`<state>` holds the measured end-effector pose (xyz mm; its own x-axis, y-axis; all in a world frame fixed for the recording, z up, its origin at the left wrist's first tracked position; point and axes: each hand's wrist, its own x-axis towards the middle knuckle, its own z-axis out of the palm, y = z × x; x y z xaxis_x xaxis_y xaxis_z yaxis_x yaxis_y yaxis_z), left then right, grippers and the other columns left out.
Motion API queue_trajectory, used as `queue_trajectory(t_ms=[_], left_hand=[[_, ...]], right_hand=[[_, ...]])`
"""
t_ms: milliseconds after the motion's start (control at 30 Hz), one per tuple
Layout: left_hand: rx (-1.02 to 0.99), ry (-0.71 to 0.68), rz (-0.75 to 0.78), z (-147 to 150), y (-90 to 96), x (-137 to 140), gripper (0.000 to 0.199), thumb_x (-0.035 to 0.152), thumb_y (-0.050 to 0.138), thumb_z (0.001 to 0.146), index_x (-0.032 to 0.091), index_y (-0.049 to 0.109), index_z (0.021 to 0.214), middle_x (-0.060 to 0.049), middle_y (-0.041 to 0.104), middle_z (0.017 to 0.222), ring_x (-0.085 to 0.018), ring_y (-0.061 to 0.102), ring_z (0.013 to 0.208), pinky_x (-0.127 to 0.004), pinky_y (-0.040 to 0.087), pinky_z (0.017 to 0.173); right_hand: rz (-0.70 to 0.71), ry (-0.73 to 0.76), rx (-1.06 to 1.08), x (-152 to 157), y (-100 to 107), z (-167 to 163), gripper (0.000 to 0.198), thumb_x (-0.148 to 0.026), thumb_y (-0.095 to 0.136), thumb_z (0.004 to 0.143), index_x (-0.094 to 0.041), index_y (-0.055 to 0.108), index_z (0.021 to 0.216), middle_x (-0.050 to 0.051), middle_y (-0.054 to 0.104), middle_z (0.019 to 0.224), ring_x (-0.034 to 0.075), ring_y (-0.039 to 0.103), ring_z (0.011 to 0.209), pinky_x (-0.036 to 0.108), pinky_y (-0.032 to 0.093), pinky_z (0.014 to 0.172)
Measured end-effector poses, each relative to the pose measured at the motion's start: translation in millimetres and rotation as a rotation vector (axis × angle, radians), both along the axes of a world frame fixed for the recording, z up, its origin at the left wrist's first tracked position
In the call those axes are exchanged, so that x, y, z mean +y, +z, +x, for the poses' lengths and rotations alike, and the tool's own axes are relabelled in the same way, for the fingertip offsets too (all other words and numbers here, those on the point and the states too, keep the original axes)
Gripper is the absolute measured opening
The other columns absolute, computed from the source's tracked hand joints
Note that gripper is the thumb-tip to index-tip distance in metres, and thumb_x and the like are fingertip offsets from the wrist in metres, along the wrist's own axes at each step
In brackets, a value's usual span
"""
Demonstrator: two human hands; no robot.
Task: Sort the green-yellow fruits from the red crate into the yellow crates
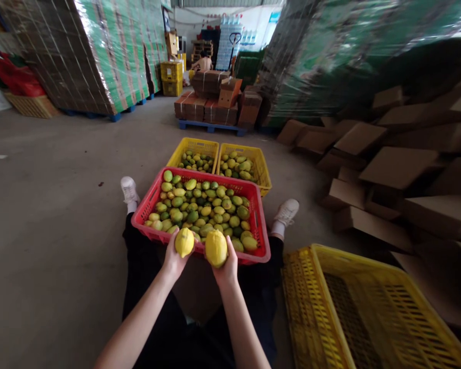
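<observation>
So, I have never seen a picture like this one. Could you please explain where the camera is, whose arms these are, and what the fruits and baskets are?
There is one picture, taken by a camera worn on a person's head, looking forward and down. So the two bare arms at the bottom belong to that person, who sits on the concrete floor of a warehouse with legs spread.

The left hand holds a small yellow lemon. The right hand holds a larger yellow lemon. Each grip is closed around its fruit.

Between the legs stands a red plastic crate full of green and yellow lemons. Behind it stand two yellow plastic crates, also holding fruit. At the right lies a tilted yellow crate with no fruit visible inside. Brown cardboard boxes are piled at the right, and wrapped pallet stacks stand behind.
</observation>
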<state>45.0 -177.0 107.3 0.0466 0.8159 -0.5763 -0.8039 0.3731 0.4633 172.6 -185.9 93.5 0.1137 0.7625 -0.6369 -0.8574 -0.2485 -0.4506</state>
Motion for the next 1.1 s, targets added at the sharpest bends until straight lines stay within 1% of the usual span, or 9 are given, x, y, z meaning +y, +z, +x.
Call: queue_trajectory(t_ms=[100, 233, 367, 433, 533, 667, 833, 967, 1100], left_hand=[[-0.002, -0.042, 0.032, -2, -1.7, 0, 0.033, 0.035, 0.049, 0.096, 0.008, 0.068, 0.098, -0.006, 0.07, 0.069, -0.013, 0.065, 0.056, -0.022, 0.053, 0.053], [0.0, -0.055, -0.008, -3, 0.4, -5, 0.033, 0.035, 0.045, 0.099, 0.01, 0.065, 0.107, -0.006, 0.071, 0.074, -0.015, 0.068, 0.058, -0.025, 0.056, 0.054], [0.06, -0.048, -0.083, -1, 13.1, -18, 0.032, 0.037, 0.05, 0.096, 0.008, 0.065, 0.097, -0.007, 0.069, 0.069, -0.015, 0.065, 0.05, -0.024, 0.053, 0.046], [0.096, -0.035, -0.072, 2, 21.6, -28, 0.02, 0.029, 0.057, 0.092, 0.01, 0.064, 0.092, -0.004, 0.068, 0.066, -0.013, 0.062, 0.045, -0.021, 0.051, 0.042], [0.111, -0.06, -0.013, 9, 32.7, -40, 0.008, 0.019, 0.06, 0.087, 0.011, 0.062, 0.088, -0.004, 0.068, 0.067, -0.012, 0.063, 0.046, -0.02, 0.052, 0.043], [0.114, -0.072, 0.023, 16, 40.4, -50, 0.007, 0.019, 0.059, 0.086, 0.012, 0.061, 0.085, -0.004, 0.069, 0.066, -0.013, 0.064, 0.047, -0.021, 0.054, 0.046], [0.048, -0.071, -0.037, 12, 39.5, -54, 0.021, 0.026, 0.05, 0.091, 0.009, 0.062, 0.092, -0.008, 0.071, 0.067, -0.015, 0.064, 0.044, -0.022, 0.052, 0.039], [0.021, -0.071, -0.108, 4, 35.8, -53, 0.028, 0.024, 0.044, 0.092, 0.008, 0.063, 0.104, -0.009, 0.072, 0.067, -0.017, 0.066, 0.045, -0.022, 0.052, 0.038], [0.02, -0.026, -0.11, -7, 32.8, -52, 0.027, 0.024, 0.046, 0.092, 0.01, 0.063, 0.108, -0.008, 0.073, 0.07, -0.018, 0.068, 0.051, -0.024, 0.055, 0.044]], right_hand=[[0.012, 0.031, -0.009, 0, -8, 2, 0.028, -0.042, 0.065, 0.082, -0.014, 0.069, 0.084, 0.005, 0.073, 0.064, 0.018, 0.066, 0.049, 0.027, 0.052, 0.043], [0.026, 0.07, -0.012, -5, -15, 10, 0.03, -0.045, 0.063, 0.084, -0.015, 0.068, 0.085, 0.005, 0.073, 0.064, 0.018, 0.067, 0.051, 0.029, 0.055, 0.046], [0.063, 0.196, -0.018, -14, -3, 21, 0.036, -0.051, 0.065, 0.082, -0.015, 0.067, 0.086, 0.005, 0.071, 0.064, 0.018, 0.067, 0.051, 0.027, 0.054, 0.043], [0.077, 0.225, -0.033, -20, 8, 25, 0.032, -0.046, 0.065, 0.082, -0.015, 0.067, 0.086, 0.005, 0.072, 0.064, 0.017, 0.067, 0.051, 0.024, 0.053, 0.041], [0.103, 0.211, -0.063, -30, 19, 33, 0.022, -0.037, 0.066, 0.082, -0.015, 0.068, 0.085, 0.004, 0.071, 0.063, 0.016, 0.066, 0.05, 0.023, 0.054, 0.041], [0.173, 0.231, -0.09, -44, 13, 47, 0.023, -0.037, 0.07, 0.079, -0.014, 0.069, 0.084, 0.006, 0.072, 0.065, 0.017, 0.067, 0.053, 0.023, 0.055, 0.042], [0.19, 0.256, -0.103, -51, -1, 54, 0.026, -0.036, 0.073, 0.076, -0.013, 0.069, 0.086, 0.007, 0.072, 0.067, 0.018, 0.067, 0.055, 0.024, 0.056, 0.043], [0.176, 0.24, -0.128, -50, 2, 43, 0.025, -0.036, 0.074, 0.074, -0.014, 0.068, 0.084, 0.005, 0.071, 0.064, 0.018, 0.066, 0.052, 0.024, 0.054, 0.041], [0.18, 0.26, -0.152, -44, 6, 26, 0.028, -0.038, 0.075, 0.071, -0.015, 0.067, 0.085, 0.004, 0.07, 0.061, 0.018, 0.066, 0.05, 0.024, 0.053, 0.039]])
